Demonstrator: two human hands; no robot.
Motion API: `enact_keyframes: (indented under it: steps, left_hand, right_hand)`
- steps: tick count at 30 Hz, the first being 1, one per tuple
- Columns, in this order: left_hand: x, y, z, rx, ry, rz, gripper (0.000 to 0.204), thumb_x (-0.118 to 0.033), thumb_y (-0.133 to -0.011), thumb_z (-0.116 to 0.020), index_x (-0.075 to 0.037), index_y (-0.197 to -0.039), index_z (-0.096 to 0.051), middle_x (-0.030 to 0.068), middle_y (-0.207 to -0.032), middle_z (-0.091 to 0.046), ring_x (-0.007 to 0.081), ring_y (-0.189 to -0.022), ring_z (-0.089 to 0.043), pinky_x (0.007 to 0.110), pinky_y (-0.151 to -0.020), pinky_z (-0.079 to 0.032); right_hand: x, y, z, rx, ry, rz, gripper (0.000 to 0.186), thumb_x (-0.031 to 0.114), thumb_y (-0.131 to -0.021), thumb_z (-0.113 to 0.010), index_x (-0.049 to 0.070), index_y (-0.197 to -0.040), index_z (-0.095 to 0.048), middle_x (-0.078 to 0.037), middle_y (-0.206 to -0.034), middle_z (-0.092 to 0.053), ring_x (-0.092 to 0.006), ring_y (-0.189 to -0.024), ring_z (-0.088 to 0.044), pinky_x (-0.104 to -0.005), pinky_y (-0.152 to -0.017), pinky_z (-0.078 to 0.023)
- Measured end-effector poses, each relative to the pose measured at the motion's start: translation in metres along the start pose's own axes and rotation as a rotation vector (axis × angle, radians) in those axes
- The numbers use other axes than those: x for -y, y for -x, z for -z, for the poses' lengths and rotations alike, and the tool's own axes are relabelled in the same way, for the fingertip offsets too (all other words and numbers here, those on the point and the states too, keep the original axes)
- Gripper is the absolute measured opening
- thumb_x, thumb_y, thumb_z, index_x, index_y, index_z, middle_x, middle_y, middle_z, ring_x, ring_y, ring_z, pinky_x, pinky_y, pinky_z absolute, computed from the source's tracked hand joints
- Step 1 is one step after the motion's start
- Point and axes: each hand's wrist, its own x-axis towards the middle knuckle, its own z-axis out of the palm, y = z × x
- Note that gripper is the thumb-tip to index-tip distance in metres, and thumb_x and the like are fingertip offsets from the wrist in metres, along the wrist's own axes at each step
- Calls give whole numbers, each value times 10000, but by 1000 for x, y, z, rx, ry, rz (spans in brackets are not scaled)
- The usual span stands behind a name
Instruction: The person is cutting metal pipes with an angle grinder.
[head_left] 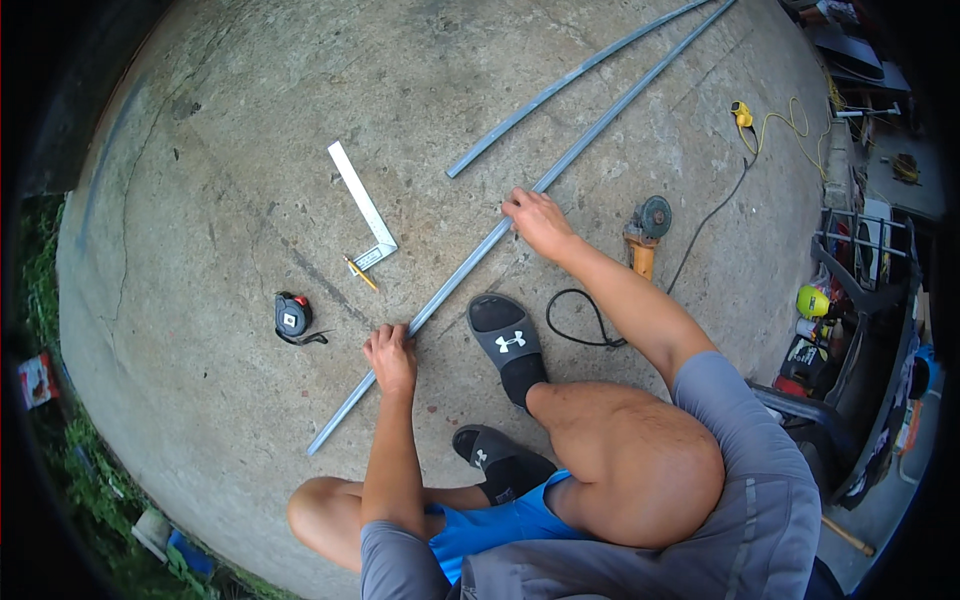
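A long grey metal bar (463,275) lies slantwise over the concrete, from near my feet to the far right. Toward its near end, my left hand (391,357) is closed round it. Farther up, my right hand (538,222) grips the same bar with bent fingers. A second metal bar (560,86) lies beyond it, apart from my hands. Left of the bar are a try square (364,205) with a white blade, a yellow pencil (362,275) at its handle, and a black tape measure (293,315). An orange angle grinder (642,240) rests to the right of my right hand.
The grinder's black cord (705,232) runs to a yellow socket (741,114) on a yellow extension lead. My sandalled foot (508,340) stands beside the bar. At the right edge is a rack (870,300) with bottles and tools; plants (90,470) border the left.
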Motion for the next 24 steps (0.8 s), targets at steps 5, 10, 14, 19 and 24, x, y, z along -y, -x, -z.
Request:
enact_keyframes:
  steps: [5,10,14,19,24]
  left_hand:
    - [2,-9,6,-25,-13,51,280,-116,-745,-745,-133,-1020,-696,71,-965,-608,277,-1012,-567,424,-919,-396]
    - [-11,-27,21,96,48,139,354,-243,-793,-770,-141,-1107,-642,49,-1031,-644,259,-1075,-567,417,-940,-380]
    - [6,-51,29,-181,342,495,416,-289,-875,-730,-10,-1130,-555,140,-928,-685,309,-892,-661,439,-817,-485]
    - [-3,-81,36,-179,401,593,473,-322,-812,-776,2,-1088,-570,156,-925,-681,320,-889,-666,425,-803,-512]
    - [-5,-94,29,-109,372,691,369,-346,-812,-767,-46,-989,-645,129,-911,-706,317,-889,-682,435,-796,-525]
  right_hand:
    - [8,-8,8,-12,-26,-17,183,79,-807,-670,75,-987,-644,-114,-1074,-580,-302,-1058,-585,-448,-897,-446]
    - [-1,-7,7,7,16,-67,233,88,-787,-708,82,-1014,-654,-114,-1077,-584,-303,-1076,-579,-451,-896,-442]
    - [13,-4,11,-66,-77,-53,267,81,-823,-705,75,-1084,-647,-126,-1134,-560,-327,-1102,-568,-443,-926,-460]
    - [23,18,24,-79,-225,-85,278,85,-849,-692,62,-1119,-630,-137,-1172,-535,-351,-1102,-565,-437,-937,-474]
    - [45,37,27,-19,-362,-70,273,90,-853,-690,48,-1114,-623,-138,-1181,-526,-361,-1090,-570,-433,-930,-480]
